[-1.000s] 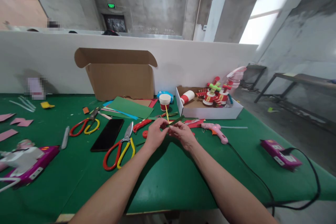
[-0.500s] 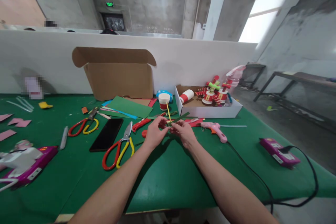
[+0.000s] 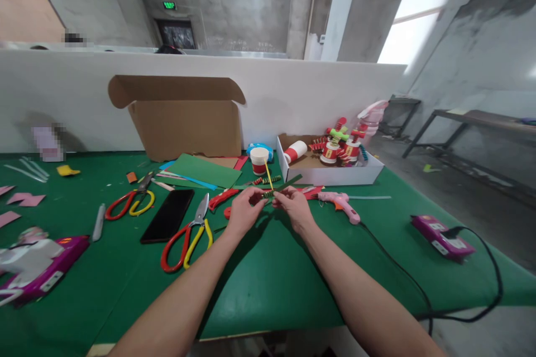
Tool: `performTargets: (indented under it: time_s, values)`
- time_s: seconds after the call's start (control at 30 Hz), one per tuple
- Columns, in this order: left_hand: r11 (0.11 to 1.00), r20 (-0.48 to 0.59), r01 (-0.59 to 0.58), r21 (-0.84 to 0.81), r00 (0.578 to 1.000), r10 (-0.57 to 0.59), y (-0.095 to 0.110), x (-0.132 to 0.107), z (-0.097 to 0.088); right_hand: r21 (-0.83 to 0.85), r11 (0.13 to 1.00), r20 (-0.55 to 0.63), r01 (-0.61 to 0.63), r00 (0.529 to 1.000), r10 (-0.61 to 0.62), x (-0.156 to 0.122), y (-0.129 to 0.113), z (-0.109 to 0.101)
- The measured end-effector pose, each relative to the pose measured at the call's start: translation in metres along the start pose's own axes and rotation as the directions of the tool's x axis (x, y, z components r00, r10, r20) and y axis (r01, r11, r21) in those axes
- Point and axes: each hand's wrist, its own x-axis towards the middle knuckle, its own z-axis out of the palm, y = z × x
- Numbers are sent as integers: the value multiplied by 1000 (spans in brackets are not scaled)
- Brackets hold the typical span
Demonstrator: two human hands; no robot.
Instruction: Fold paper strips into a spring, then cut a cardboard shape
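Observation:
Between my fingertips is a small accordion-folded paper strip (image 3: 267, 194) in green and yellow. Its loose yellow end (image 3: 268, 173) sticks up and its loose green end (image 3: 292, 180) points to the upper right. My left hand (image 3: 245, 211) pinches the folded part from the left. On the other side, my right hand (image 3: 296, 209) pinches the strip near the loose ends. A paper cup (image 3: 258, 166) with a red band stands just behind them, and finished folded springs (image 3: 272, 179) lie in front of it. A red-handled cutter (image 3: 221, 199) rests left of my left hand.
Left are large scissors (image 3: 187, 241), a phone (image 3: 167, 216) and smaller scissors (image 3: 130, 202). Coloured paper sheets (image 3: 207, 170) lie behind. A pink glue gun (image 3: 342, 204) with a trailing cord is at right, before a white box (image 3: 335, 177) of cup figures. Purple power strips (image 3: 443, 237) sit farther out.
The view has shifted slightly. More of the folded stack shows between my hands, and the yellow end leans a little more to the left. Both hands keep their pinch.

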Motion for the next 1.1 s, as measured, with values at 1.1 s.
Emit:
performTargets:
  time_s: [1.1]
  values:
    - [992,8,82,-95,997,-82,0,1,-1,-335,891,36,306,949,-312,0,-13,-6]
